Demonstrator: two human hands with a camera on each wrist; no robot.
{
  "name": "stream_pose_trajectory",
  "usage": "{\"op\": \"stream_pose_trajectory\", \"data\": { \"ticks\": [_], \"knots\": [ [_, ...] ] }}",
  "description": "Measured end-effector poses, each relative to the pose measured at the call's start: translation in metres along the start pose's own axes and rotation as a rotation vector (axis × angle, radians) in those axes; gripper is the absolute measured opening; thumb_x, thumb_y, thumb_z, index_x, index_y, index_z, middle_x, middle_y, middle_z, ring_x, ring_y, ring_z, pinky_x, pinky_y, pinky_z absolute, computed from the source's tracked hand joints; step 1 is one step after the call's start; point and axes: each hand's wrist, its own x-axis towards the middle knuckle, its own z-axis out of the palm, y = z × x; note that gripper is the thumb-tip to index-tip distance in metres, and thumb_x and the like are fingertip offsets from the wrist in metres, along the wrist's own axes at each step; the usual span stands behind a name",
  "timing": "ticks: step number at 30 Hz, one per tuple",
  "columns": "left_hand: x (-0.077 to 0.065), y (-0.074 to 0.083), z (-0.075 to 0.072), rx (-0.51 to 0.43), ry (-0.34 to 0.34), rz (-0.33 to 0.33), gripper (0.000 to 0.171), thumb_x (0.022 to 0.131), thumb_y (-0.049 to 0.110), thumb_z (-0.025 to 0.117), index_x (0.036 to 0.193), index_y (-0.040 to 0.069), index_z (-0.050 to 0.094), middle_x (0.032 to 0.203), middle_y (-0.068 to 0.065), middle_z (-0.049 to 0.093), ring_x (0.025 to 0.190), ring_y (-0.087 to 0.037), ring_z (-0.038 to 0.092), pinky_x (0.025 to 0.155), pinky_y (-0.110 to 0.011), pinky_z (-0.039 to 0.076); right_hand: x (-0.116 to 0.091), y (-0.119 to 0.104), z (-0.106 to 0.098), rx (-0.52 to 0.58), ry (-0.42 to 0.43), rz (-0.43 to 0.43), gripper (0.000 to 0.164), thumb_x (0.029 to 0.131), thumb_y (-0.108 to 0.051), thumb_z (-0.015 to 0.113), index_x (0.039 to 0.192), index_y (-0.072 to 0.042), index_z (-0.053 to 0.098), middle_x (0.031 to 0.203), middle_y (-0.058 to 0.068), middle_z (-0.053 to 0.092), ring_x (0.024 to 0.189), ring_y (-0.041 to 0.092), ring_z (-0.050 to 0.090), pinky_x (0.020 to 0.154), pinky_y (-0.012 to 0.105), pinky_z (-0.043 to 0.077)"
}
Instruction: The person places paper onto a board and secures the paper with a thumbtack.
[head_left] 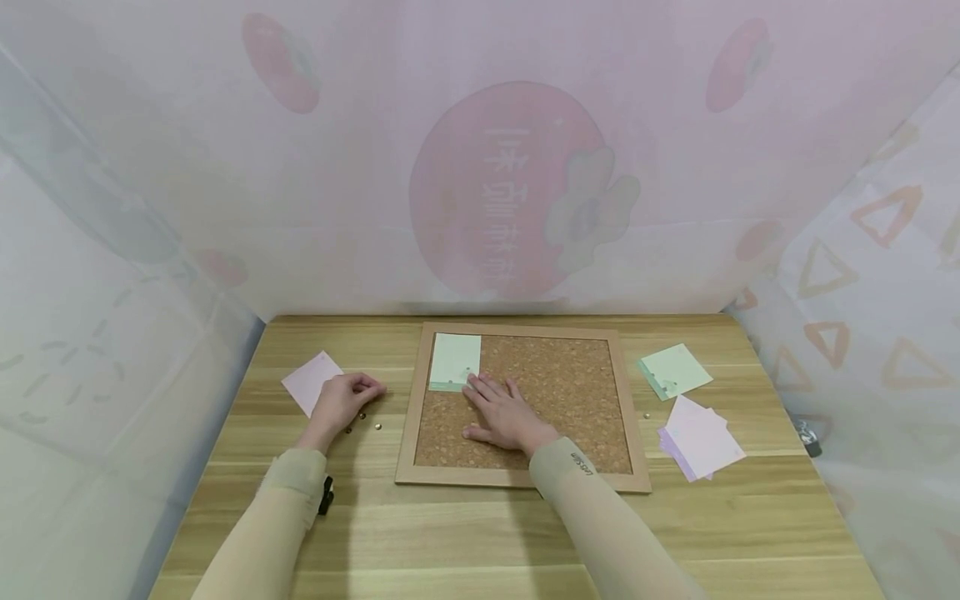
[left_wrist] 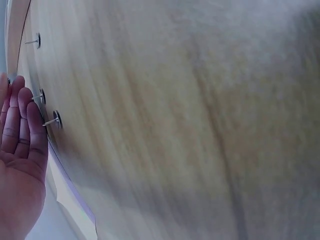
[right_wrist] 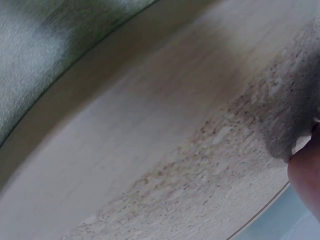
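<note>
My left hand [head_left: 339, 405] pinches a thumbtack [head_left: 386, 390] between thumb and fingertips, just left of the framed corkboard [head_left: 555, 408]. In the left wrist view, the tack is mostly hidden by the fingers. Loose thumbtacks [left_wrist: 57, 120] lie point up on the table beside that hand. A pale green note card [head_left: 454, 358] is at the corkboard's upper left corner. My right hand [head_left: 506, 417] lies on the cork with spread fingers, its fingertips at the card's lower right corner. The right wrist view catches only a fingertip at its edge.
A pink card [head_left: 311, 385] lies on the wooden table behind the left hand. Right of the board are another green card [head_left: 677, 371], a stack of pink and purple cards [head_left: 705, 442] and a single tack [head_left: 647, 416]. Fabric walls enclose the table's back and sides.
</note>
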Motion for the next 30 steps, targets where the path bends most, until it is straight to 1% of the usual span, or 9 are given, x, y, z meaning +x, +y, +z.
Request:
{"op": "stream_pose_trajectory", "data": {
  "ticks": [2, 5, 8, 11, 15, 17, 22, 26, 30],
  "knots": [
    [0.000, 0.000, -0.001, -0.028, 0.003, -0.010, 0.021, 0.095, 0.034, 0.069, 0.094, 0.013, 0.075, 0.092, -0.006, 0.078, 0.077, -0.012, 0.066, 0.072, -0.028, 0.051, -0.001, -0.001, 0.000, 0.007, 0.007, -0.005, 0.082, 0.098, -0.061, 0.049, 0.161, -0.018, 0.020, 0.170, 0.003, 0.009, 0.158, 0.024, 0.012, 0.126, 0.059, 0.010],
    [0.002, 0.002, -0.002, -0.090, -0.009, -0.054, 0.022, 0.095, 0.035, 0.069, 0.096, 0.013, 0.075, 0.095, -0.006, 0.077, 0.083, -0.013, 0.067, 0.075, -0.028, 0.051, 0.000, 0.000, 0.001, 0.012, 0.014, -0.007, 0.081, 0.098, -0.058, 0.051, 0.161, -0.016, 0.021, 0.170, 0.004, 0.011, 0.158, 0.025, 0.012, 0.126, 0.060, 0.010],
    [0.005, 0.005, -0.003, -0.180, -0.035, -0.105, 0.025, 0.095, 0.036, 0.068, 0.101, 0.013, 0.075, 0.100, -0.006, 0.077, 0.087, -0.013, 0.067, 0.077, -0.025, 0.052, 0.000, 0.000, 0.001, 0.016, 0.017, -0.003, 0.081, 0.098, -0.057, 0.051, 0.160, -0.016, 0.021, 0.170, 0.004, 0.011, 0.158, 0.025, 0.012, 0.126, 0.060, 0.011],
    [0.008, 0.009, -0.004, -0.275, -0.073, -0.131, 0.028, 0.096, 0.036, 0.067, 0.107, 0.011, 0.075, 0.107, -0.009, 0.076, 0.094, -0.014, 0.069, 0.080, -0.025, 0.056, 0.000, -0.001, -0.001, 0.010, 0.008, 0.006, 0.081, 0.098, -0.060, 0.049, 0.161, -0.018, 0.020, 0.170, 0.003, 0.009, 0.158, 0.023, 0.010, 0.126, 0.059, 0.010],
    [0.011, 0.015, -0.005, -0.379, -0.129, -0.133, 0.030, 0.098, 0.030, 0.064, 0.113, 0.005, 0.073, 0.114, -0.013, 0.075, 0.103, -0.021, 0.072, 0.085, -0.029, 0.060, 0.000, -0.001, -0.001, 0.005, 0.005, 0.007, 0.082, 0.097, -0.061, 0.048, 0.161, -0.019, 0.020, 0.170, 0.002, 0.010, 0.158, 0.022, 0.011, 0.127, 0.058, 0.010],
    [0.013, 0.018, -0.005, -0.410, -0.148, -0.130, 0.030, 0.100, 0.027, 0.062, 0.116, 0.003, 0.071, 0.117, -0.014, 0.074, 0.107, -0.024, 0.071, 0.088, -0.030, 0.060, 0.000, 0.000, 0.000, 0.007, 0.009, 0.003, 0.082, 0.098, -0.061, 0.049, 0.161, -0.018, 0.020, 0.170, 0.003, 0.010, 0.158, 0.023, 0.011, 0.126, 0.059, 0.011],
    [0.018, 0.024, -0.004, -0.432, -0.184, -0.096, 0.032, 0.102, 0.022, 0.057, 0.121, -0.001, 0.068, 0.119, -0.018, 0.072, 0.110, -0.029, 0.071, 0.091, -0.034, 0.059, 0.001, 0.002, 0.003, 0.007, 0.014, -0.005, 0.082, 0.098, -0.059, 0.050, 0.161, -0.017, 0.020, 0.170, 0.004, 0.010, 0.158, 0.024, 0.011, 0.126, 0.060, 0.010],
    [0.019, 0.030, -0.003, -0.474, -0.193, -0.102, 0.033, 0.102, 0.021, 0.058, 0.123, -0.003, 0.067, 0.119, -0.019, 0.072, 0.111, -0.031, 0.070, 0.094, -0.037, 0.058, 0.003, 0.003, 0.005, 0.011, 0.015, -0.010, 0.082, 0.098, -0.061, 0.048, 0.161, -0.018, 0.018, 0.171, 0.003, 0.009, 0.158, 0.023, 0.010, 0.126, 0.060, 0.009],
    [0.019, 0.036, -0.001, -0.549, -0.165, -0.130, 0.035, 0.100, 0.022, 0.062, 0.123, -0.002, 0.068, 0.120, -0.018, 0.072, 0.113, -0.033, 0.069, 0.097, -0.039, 0.057, 0.004, 0.005, 0.007, 0.009, 0.006, -0.003, 0.083, 0.097, -0.065, 0.045, 0.162, -0.021, 0.015, 0.171, 0.000, 0.006, 0.158, 0.020, 0.007, 0.127, 0.058, 0.008]
  ]
}}
